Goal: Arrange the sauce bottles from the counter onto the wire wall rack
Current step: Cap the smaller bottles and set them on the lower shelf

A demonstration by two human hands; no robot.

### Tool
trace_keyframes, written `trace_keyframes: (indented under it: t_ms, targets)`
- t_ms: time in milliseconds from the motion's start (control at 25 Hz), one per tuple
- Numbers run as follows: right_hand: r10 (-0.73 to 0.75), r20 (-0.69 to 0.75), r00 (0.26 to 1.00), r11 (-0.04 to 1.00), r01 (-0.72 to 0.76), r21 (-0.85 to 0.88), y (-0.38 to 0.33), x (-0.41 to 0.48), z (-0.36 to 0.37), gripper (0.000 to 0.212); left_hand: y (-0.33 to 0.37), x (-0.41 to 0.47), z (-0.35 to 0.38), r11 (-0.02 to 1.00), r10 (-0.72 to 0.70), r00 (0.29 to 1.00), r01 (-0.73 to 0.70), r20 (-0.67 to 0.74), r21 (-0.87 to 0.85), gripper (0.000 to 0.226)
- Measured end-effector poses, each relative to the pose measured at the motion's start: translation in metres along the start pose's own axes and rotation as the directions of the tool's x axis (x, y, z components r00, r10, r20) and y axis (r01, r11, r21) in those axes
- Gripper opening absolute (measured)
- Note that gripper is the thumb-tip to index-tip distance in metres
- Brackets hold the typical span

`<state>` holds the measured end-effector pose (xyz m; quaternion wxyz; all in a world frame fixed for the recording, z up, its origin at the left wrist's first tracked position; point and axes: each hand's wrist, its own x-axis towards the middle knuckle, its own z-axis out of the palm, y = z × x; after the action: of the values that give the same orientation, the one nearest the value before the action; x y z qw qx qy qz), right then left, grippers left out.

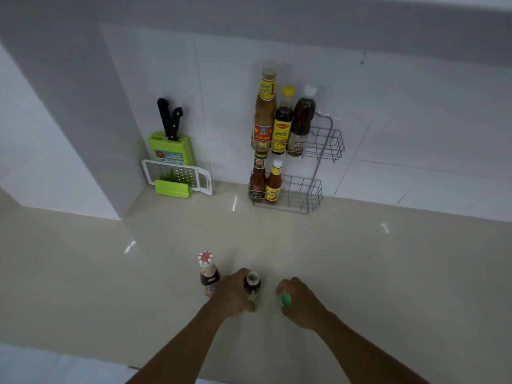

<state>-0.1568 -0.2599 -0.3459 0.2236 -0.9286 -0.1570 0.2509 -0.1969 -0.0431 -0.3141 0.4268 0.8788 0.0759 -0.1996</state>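
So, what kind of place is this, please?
Most likely a home kitchen: a wire wall rack of sauce bottles hangs on white tiles, and a knife block with a grater stands in the corner of the beige counter.

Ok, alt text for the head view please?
Left hand grips a dark bottle on the counter; right hand holds a green cap. Five bottles already fill the wire rack; one red-capped bottle waits.

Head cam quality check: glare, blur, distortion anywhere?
Head view: dim, flat light; small specular glints on the glossy counter; wide-angle bowing along the wall edges; labels on the wire rack bottles readable; left hand and right hand slightly soft.
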Motion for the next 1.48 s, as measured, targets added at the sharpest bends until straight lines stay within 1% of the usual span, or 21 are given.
trace_keyframes:
  t_ms: [40,120,200,280,360,480,600,720,840,920,960,1040,1080,1120,1200,1240,1280,1320,1400,1440,1480]
  targets:
    - [0.001,-0.025,1.0,0.997,0.001,0.079,0.0,-0.004,-0.003,0.038,-0.012,-0.003,0.011,0.991,0.056,0.994,-0.066,-0.092,-0.12,0.057]
    - [0.012,-0.11,0.994,0.969,0.016,0.248,-0.003,-0.011,-0.015,0.045,-0.024,-0.005,0.027,0.955,0.141,0.969,-0.187,-0.204,-0.229,0.038]
    - [0.051,-0.203,0.978,0.928,0.029,0.373,-0.014,-0.016,-0.034,0.046,-0.02,-0.005,0.031,0.937,0.193,0.953,-0.25,-0.235,-0.244,0.035]
    - [0.041,-0.281,0.959,0.903,0.085,0.422,-0.028,-0.018,-0.058,0.041,-0.006,-0.001,0.027,0.924,0.234,0.936,-0.298,-0.265,-0.239,0.037]
    - [-0.05,-0.326,0.944,0.899,0.185,0.397,-0.04,-0.021,-0.089,0.042,0.017,0.004,0.017,0.915,0.291,0.91,-0.355,-0.294,-0.192,0.041]
    - [-0.213,-0.309,0.927,0.866,0.326,0.38,-0.057,-0.03,-0.139,0.044,0.054,0.006,-0.004,0.889,0.406,0.863,-0.45,-0.3,-0.09,0.042]
    - [-0.28,-0.294,0.914,0.861,0.375,0.345,-0.073,-0.039,-0.183,0.045,0.082,0.004,-0.025,0.859,0.488,0.826,-0.512,-0.283,-0.011,0.044]
    - [-0.403,-0.274,0.873,0.878,0.453,0.151,-0.086,-0.047,-0.208,0.042,0.104,-0.002,-0.039,0.838,0.511,0.823,-0.541,-0.247,-0.07,0.043]
    - [-0.447,-0.228,0.865,0.881,0.469,0.054,-0.095,-0.055,-0.226,0.041,0.119,-0.006,-0.055,0.823,0.484,0.86,-0.509,-0.158,-0.252,0.041]
    - [-0.411,-0.226,0.883,0.905,0.425,0.013,-0.102,-0.061,-0.237,0.026,0.128,-0.012,-0.062,0.816,0.496,0.861,-0.508,-0.117,-0.276,0.04]
    - [-0.372,-0.223,0.901,0.925,0.38,-0.01,-0.107,-0.065,-0.24,0.015,0.132,-0.016,-0.063,0.823,0.505,0.852,-0.523,-0.134,-0.224,0.041]
    - [-0.216,-0.236,0.947,0.976,0.211,-0.047,-0.113,-0.067,-0.239,0.058,0.14,-0.022,-0.062,0.834,0.541,0.813,-0.552,-0.215,0.012,0.046]
    - [-0.116,-0.213,0.97,0.993,0.114,-0.022,-0.114,-0.068,-0.238,0.078,0.143,-0.024,-0.06,0.824,0.564,0.789,-0.56,-0.244,0.093,0.047]
    - [-0.031,-0.168,0.985,0.999,0.036,0.026,-0.115,-0.07,-0.241,0.092,0.146,-0.026,-0.059,0.817,0.572,0.783,-0.57,-0.244,0.084,0.046]
    - [0.037,-0.05,0.998,0.992,-0.031,0.12,-0.113,-0.072,-0.254,0.101,0.153,-0.028,-0.06,0.819,0.525,0.832,-0.552,-0.181,-0.158,0.042]
    - [-0.01,-0.047,0.999,0.989,0.016,0.144,-0.111,-0.073,-0.262,0.093,0.156,-0.027,-0.063,0.817,0.492,0.86,-0.509,-0.133,-0.27,0.041]
    - [-0.106,-0.079,0.991,0.98,0.117,0.159,-0.109,-0.074,-0.267,0.075,0.158,-0.027,-0.067,0.814,0.472,0.877,-0.473,-0.09,-0.336,0.041]
    - [-0.222,-0.125,0.967,0.956,0.241,0.167,-0.105,-0.073,-0.27,0.057,0.159,-0.027,-0.071,0.808,0.467,0.883,-0.446,-0.044,-0.386,0.041]
    - [-0.407,-0.199,0.892,0.895,0.433,0.107,-0.101,-0.071,-0.269,0.035,0.162,-0.029,-0.079,0.786,0.489,0.871,-0.419,0.045,-0.454,0.037]
    - [-0.432,-0.226,0.873,0.888,0.455,0.059,-0.101,-0.069,-0.265,0.022,0.164,-0.029,-0.082,0.784,0.495,0.863,-0.393,0.101,-0.481,0.034]
    - [-0.427,-0.245,0.871,0.895,0.446,0.027,-0.102,-0.066,-0.261,0.018,0.167,-0.031,-0.084,0.791,0.493,0.855,-0.365,0.158,-0.491,0.031]
